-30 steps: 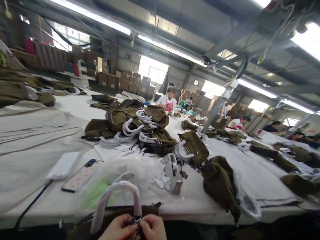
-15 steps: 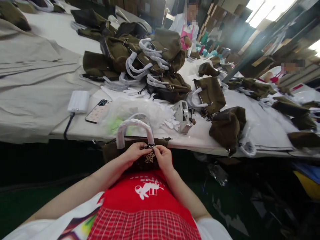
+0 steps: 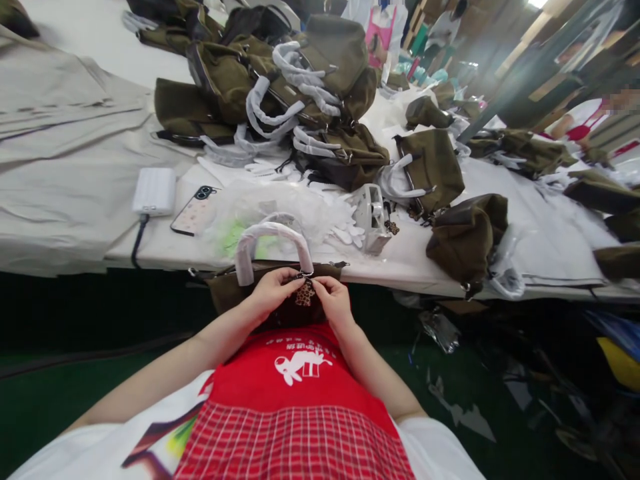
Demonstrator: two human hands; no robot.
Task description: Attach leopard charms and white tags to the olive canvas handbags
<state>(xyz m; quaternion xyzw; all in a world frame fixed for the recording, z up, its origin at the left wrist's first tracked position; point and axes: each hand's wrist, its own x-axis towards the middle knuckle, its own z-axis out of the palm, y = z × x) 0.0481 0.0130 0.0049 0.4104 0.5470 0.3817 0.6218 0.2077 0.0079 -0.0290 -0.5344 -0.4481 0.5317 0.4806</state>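
An olive-brown handbag (image 3: 227, 291) is against my apron at the table's front edge. Its arched handle (image 3: 274, 230) stands up, wrapped in pale plastic film. From the metal ring at the handle's right foot hangs a leopard-print bag charm (image 3: 305, 293). My left hand (image 3: 274, 292) pinches the top of the charm from the left, thumb against forefinger. On the other side my right hand (image 3: 334, 300) pinches the charm's top, close to the ring. The small fastening between the fingertips is too fine to make out.
Behind the bag lie a clear plastic bag (image 3: 235, 217), a phone (image 3: 194, 210) and a white power bank (image 3: 154, 191) with a cable. A tape dispenser (image 3: 371, 220) stands right of these. Several handbags (image 3: 330, 60) are piled farther back; another (image 3: 467, 243) sits near the edge.
The camera view has tilted down slightly, so the table appears higher in the picture. Both hands keep their pinch at the charm, with only slight finger movement.
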